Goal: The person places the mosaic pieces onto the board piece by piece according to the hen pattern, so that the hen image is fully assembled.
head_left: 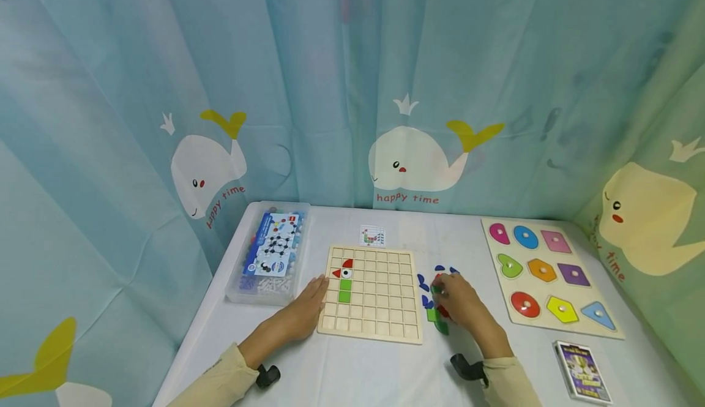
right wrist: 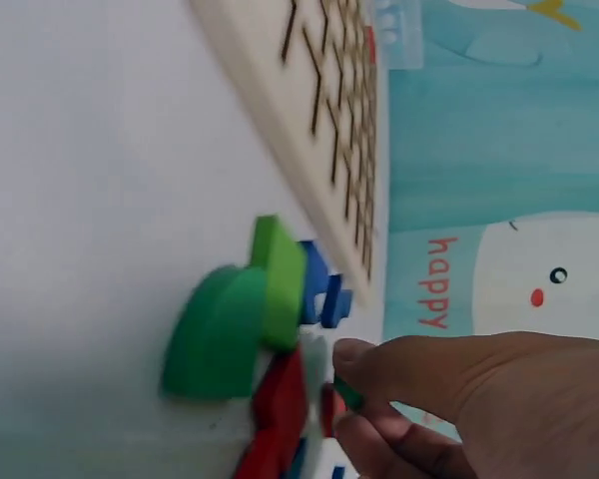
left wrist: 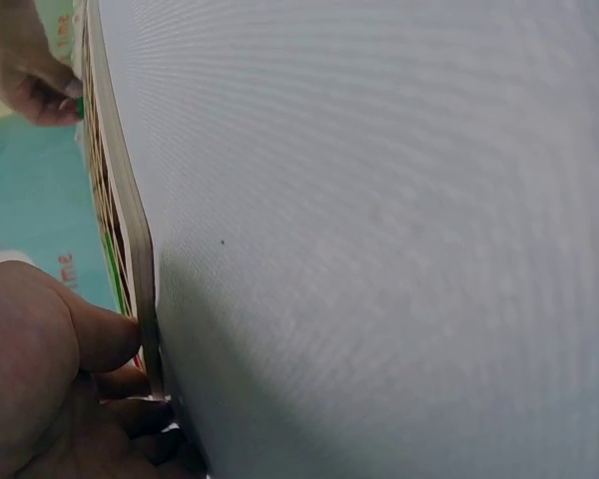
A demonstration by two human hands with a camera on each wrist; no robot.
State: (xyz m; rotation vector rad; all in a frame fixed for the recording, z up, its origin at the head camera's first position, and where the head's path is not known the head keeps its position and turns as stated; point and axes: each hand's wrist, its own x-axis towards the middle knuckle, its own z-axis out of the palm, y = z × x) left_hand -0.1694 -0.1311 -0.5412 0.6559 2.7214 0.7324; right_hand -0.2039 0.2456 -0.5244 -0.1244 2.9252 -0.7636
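A wooden grid board (head_left: pixel 380 309) lies flat on the table. Along its left edge rests my left hand (head_left: pixel 305 312), fingers fairly straight; the left wrist view shows the thumb (left wrist: pixel 110 339) against the rim. Set in the grid are two red pieces (head_left: pixel 348 264), a white eye tile (head_left: pixel 346 273) and green squares (head_left: pixel 344 297). Right of the board, my right hand (head_left: pixel 459 300) pinches a small green piece (right wrist: pixel 348 393), its shape mostly hidden. Beneath and around that hand lie loose blue pieces (head_left: pixel 423 283), red pieces (right wrist: pixel 280 399), a light green piece (right wrist: pixel 280 284) and a dark green curved piece (right wrist: pixel 215 334).
A small pattern card (head_left: pixel 373 235) lies behind the board. To the left stands a clear plastic box (head_left: pixel 237 291) with a blue-and-white label. On the right are a shape puzzle board (head_left: pixel 520 266) with knobbed pieces and a card pack (head_left: pixel 584 373). A whale-print curtain (head_left: pixel 325 89) surrounds the table.
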